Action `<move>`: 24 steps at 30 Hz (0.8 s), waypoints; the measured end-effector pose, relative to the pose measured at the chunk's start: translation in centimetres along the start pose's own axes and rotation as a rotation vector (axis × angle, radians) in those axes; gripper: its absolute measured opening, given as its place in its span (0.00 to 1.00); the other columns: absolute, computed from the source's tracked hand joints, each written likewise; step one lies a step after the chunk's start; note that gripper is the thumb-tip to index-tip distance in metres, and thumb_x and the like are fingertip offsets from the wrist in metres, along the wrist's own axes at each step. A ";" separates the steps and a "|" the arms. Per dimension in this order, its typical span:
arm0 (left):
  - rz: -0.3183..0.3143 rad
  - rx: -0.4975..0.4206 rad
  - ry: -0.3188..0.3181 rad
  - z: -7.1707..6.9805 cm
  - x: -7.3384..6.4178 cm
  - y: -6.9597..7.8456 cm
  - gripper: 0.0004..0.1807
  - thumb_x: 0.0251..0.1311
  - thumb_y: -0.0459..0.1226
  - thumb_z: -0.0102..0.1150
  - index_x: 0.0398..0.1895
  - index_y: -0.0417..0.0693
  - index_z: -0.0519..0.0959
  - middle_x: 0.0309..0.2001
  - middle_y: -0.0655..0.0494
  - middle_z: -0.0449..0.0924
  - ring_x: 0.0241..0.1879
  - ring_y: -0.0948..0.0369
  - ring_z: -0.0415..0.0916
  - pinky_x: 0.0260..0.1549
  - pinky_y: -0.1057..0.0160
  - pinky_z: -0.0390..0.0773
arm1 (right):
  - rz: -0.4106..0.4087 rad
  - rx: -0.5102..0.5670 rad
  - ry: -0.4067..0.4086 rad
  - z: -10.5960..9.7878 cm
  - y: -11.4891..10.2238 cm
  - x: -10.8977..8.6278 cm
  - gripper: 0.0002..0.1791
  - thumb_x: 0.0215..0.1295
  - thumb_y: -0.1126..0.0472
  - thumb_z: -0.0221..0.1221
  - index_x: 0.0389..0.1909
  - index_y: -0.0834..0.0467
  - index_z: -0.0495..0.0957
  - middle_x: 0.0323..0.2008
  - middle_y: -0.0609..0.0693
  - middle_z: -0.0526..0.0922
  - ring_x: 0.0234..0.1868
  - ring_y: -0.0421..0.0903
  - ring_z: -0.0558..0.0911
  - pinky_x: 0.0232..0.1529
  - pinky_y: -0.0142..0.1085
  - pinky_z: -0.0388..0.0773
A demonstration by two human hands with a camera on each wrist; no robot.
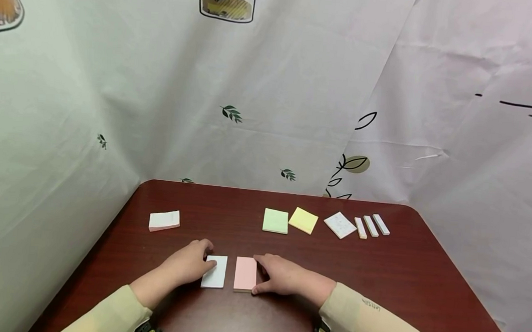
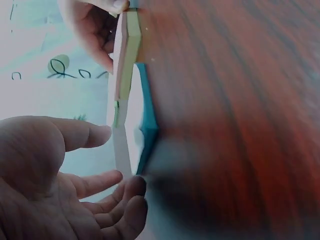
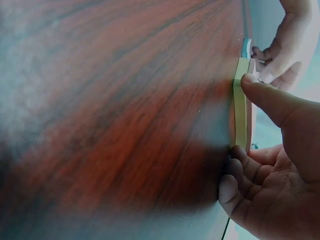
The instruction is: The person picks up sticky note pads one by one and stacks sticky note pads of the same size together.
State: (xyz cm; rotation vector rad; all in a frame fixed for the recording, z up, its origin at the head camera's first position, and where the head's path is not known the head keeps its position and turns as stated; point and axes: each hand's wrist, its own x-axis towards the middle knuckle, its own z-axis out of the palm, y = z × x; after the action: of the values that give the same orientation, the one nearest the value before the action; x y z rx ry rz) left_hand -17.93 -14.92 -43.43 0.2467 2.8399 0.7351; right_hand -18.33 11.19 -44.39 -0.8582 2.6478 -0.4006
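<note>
Two sticky note pads lie side by side near the middle of the table. The left one has a white top [image 1: 215, 276] and a blue side [image 2: 148, 122]. The right one has a pink top [image 1: 245, 272] and yellow-green layers along its side [image 3: 240, 107]. My left hand [image 1: 191, 261] hovers close at the white pad, thumb over its left part, thumb and fingers spread apart. With thumb and fingertips at opposite ends of the pink pad's right side, my right hand [image 1: 283, 275] pinches it; the thumb [image 3: 260, 90] presses near one corner.
A green pad [image 1: 275, 220], a yellow pad [image 1: 303, 220] and a patterned white pad [image 1: 340, 225] lie along the back. Beside them stand three narrow strips [image 1: 371, 226]. A white-topped pad [image 1: 165, 221] lies at the back left. Hanging cloth [image 1: 252, 85] borders the table.
</note>
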 end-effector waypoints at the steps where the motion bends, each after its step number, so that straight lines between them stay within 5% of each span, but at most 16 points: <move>1: -0.003 0.019 0.003 -0.1 -0.1 0.3 0.20 0.60 0.42 0.65 0.51 0.39 0.77 0.41 0.47 0.77 0.38 0.56 0.76 0.41 0.49 0.77 | -0.001 -0.001 0.002 0.0 0.0 0.0 0.46 0.56 0.41 0.70 0.70 0.62 0.66 0.46 0.46 0.76 0.49 0.39 0.73 0.52 0.36 0.73; 8: -0.023 0.150 0.001 -0.2 -0.1 1.8 0.18 0.58 0.47 0.66 0.38 0.43 0.76 0.38 0.46 0.73 0.30 0.55 0.73 0.33 0.51 0.75 | -0.007 -0.004 0.014 -0.1 -0.2 -0.2 0.46 0.56 0.41 0.70 0.69 0.62 0.66 0.46 0.47 0.76 0.48 0.39 0.73 0.52 0.36 0.73; 15: -0.015 0.269 -0.031 0.5 0.2 3.5 0.36 0.53 0.53 0.70 0.54 0.33 0.76 0.48 0.35 0.75 0.36 0.48 0.79 0.36 0.46 0.78 | 0.014 0.003 0.005 -0.1 -0.1 -0.3 0.46 0.56 0.39 0.69 0.70 0.60 0.66 0.55 0.51 0.77 0.56 0.42 0.75 0.56 0.39 0.73; 24: -0.012 0.304 -0.027 1.4 0.7 4.1 0.35 0.51 0.49 0.72 0.55 0.34 0.74 0.46 0.37 0.74 0.30 0.51 0.76 0.30 0.49 0.78 | 0.002 -0.005 0.019 0.0 0.1 -0.3 0.46 0.56 0.39 0.69 0.69 0.61 0.67 0.52 0.49 0.78 0.54 0.41 0.75 0.55 0.37 0.73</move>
State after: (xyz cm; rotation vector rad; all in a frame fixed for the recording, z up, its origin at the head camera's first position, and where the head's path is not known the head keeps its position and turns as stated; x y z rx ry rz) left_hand -17.80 -10.62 -42.75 0.2803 2.9146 0.2914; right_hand -18.13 11.49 -44.34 -0.8572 2.6680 -0.4032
